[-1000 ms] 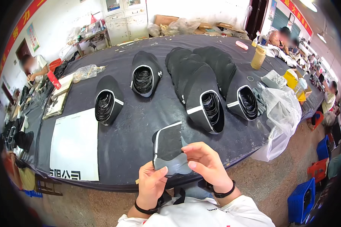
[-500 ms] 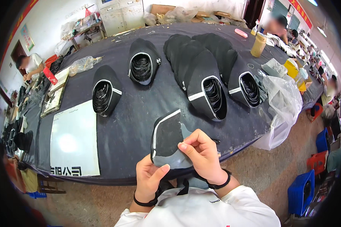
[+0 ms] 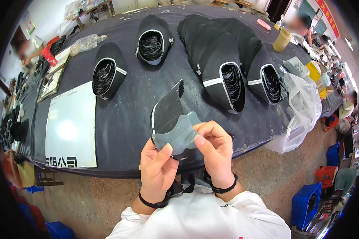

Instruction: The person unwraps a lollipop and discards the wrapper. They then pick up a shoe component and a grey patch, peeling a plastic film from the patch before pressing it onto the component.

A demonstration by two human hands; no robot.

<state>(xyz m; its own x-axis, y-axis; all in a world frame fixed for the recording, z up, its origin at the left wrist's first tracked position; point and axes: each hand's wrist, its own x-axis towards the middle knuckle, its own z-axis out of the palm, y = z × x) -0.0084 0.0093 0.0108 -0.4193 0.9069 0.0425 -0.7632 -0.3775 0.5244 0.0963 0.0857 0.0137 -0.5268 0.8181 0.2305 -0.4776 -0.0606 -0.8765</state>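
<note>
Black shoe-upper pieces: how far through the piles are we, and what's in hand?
Done: cannot tell which stacks are finished. In hand: left hand and right hand together hold one black cut piece with a grey backing sheet. Left: four stacks sit on the table, e.g. nearest stack.

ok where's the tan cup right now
In the head view, the tan cup stands at the table's far right edge, beyond the rightmost stack of black pieces.

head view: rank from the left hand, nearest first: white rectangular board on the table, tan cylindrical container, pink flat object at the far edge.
From the left hand:
1. White rectangular board, just to its left, at the table's near edge.
2. Tan cylindrical container, far right.
3. Pink flat object, beyond the container, at the far edge.
</note>
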